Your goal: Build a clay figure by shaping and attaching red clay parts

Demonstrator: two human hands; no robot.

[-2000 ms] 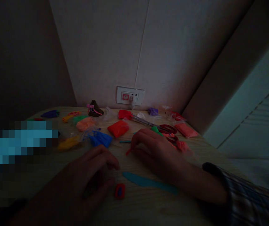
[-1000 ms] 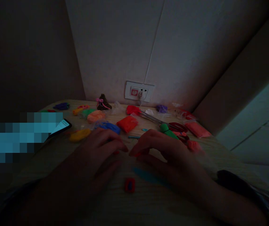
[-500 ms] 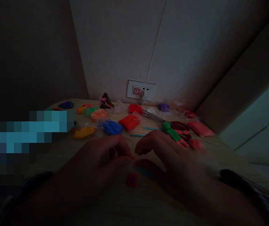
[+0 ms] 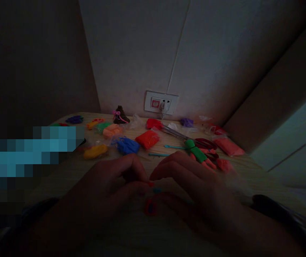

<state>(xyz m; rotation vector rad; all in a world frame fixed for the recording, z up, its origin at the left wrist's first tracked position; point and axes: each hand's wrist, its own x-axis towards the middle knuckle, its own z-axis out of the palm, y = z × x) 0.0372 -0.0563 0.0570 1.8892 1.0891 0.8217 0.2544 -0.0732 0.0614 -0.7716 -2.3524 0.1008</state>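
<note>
In the head view my left hand (image 4: pixel 112 184) is closed in a pinch, with a small red piece of clay (image 4: pixel 151 184) at its fingertips. Facing it, my right hand (image 4: pixel 196 185) curls over a thin teal modelling tool (image 4: pixel 157 190); only a short length of that tool shows, close to the red piece. Below the fingertips a small red clay square (image 4: pixel 150 207) with a dark blue spot lies on the wooden table. The dim light hides the detail of both grips.
Behind my hands lie bagged blue clay (image 4: pixel 127 145), red clay (image 4: pixel 147 139) and yellow clay (image 4: pixel 95 151). Scissors (image 4: pixel 176 132) and a green-bodied clay figure (image 4: pixel 198 151) are at the right. A brown clay piece with a pink bow (image 4: pixel 120 115) stands near the wall socket (image 4: pixel 161 102).
My right hand has moved left, bringing its fingers and the teal tool up to the red piece in my left hand. My left hand has barely shifted.
</note>
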